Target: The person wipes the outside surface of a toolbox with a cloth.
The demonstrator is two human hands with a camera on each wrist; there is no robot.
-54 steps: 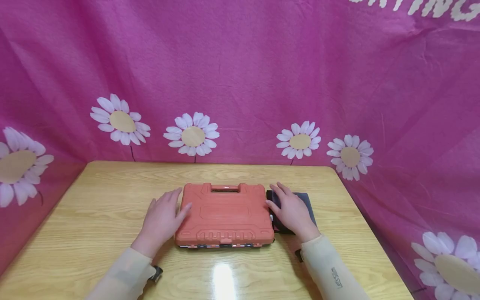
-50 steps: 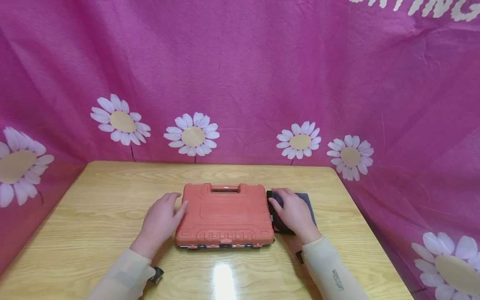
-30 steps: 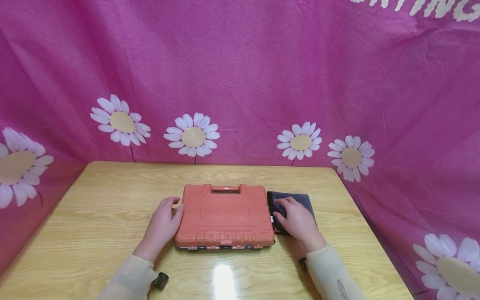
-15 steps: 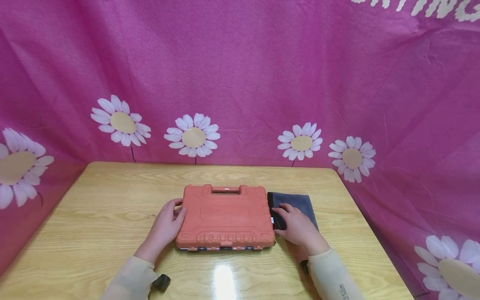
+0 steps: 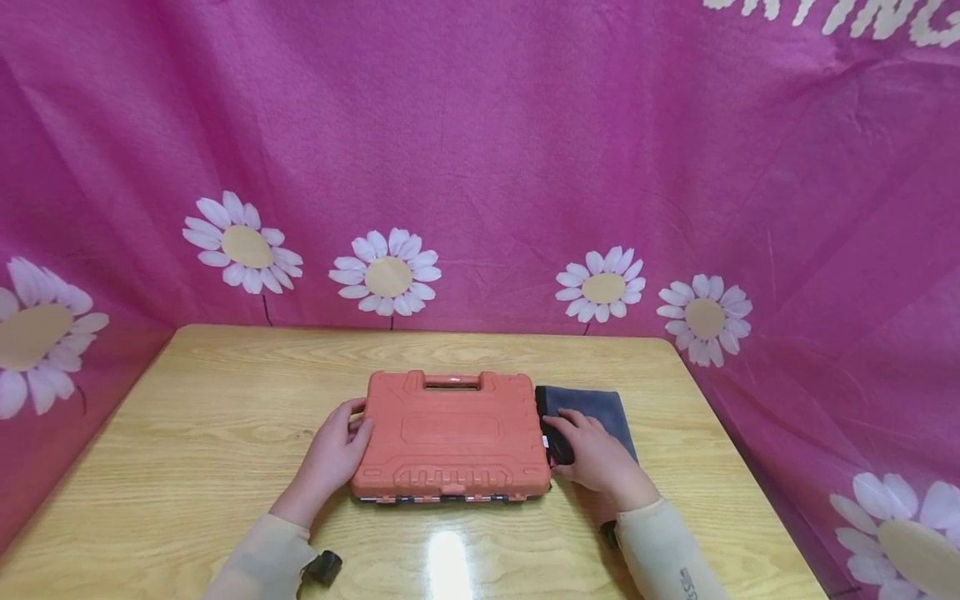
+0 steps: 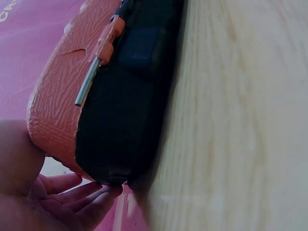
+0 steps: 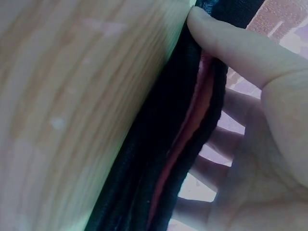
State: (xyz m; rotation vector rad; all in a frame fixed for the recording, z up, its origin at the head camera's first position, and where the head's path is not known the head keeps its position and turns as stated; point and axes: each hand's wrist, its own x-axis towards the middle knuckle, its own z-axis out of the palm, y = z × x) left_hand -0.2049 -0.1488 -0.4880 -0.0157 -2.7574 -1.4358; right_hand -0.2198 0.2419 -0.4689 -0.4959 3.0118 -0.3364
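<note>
Orange case (image 5: 452, 429): left hand (image 5: 332, 450) grips its side, right hand (image 5: 598, 460) pinches dark pouch (image 5: 600, 404) alongside; uneven pull could skew both.

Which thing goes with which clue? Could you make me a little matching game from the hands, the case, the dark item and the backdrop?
1. case
2. dark blue item
3. left hand
4. backdrop

A. at the case's left side
B. pink-purple, printed with white flowers
C. orange-red on top, closed
D. just right of the case, partly covered by the right hand

Pairs: 1-C, 2-D, 3-A, 4-B.
</note>
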